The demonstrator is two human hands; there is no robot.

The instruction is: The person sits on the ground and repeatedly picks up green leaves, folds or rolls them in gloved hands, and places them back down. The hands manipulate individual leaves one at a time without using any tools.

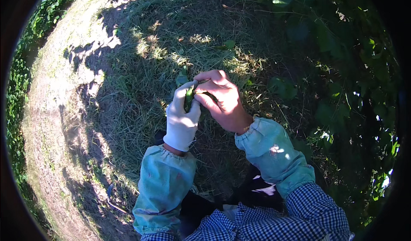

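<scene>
My left hand (182,120), in a white glove, curls its fingers and thumb around a dark green piece of plant (188,99), which looks like a folded leaf. Bare and sunlit, my right hand (221,96) meets it from the right, its thumb and fingertips pinched together at the edge of that green piece. The fingertips of both hands touch or nearly touch there. Most of the green piece is hidden by the fingers. Both hands are held in front of my body, above the grassy ground (138,103).
Dense leafy vines (337,80) stand in shade along the right. A sunlit dirt strip (48,122) runs down the left, with a green hedge (19,77) beyond it. At lower left lies a curved blue object (110,190) beside a thin pale stick (118,208).
</scene>
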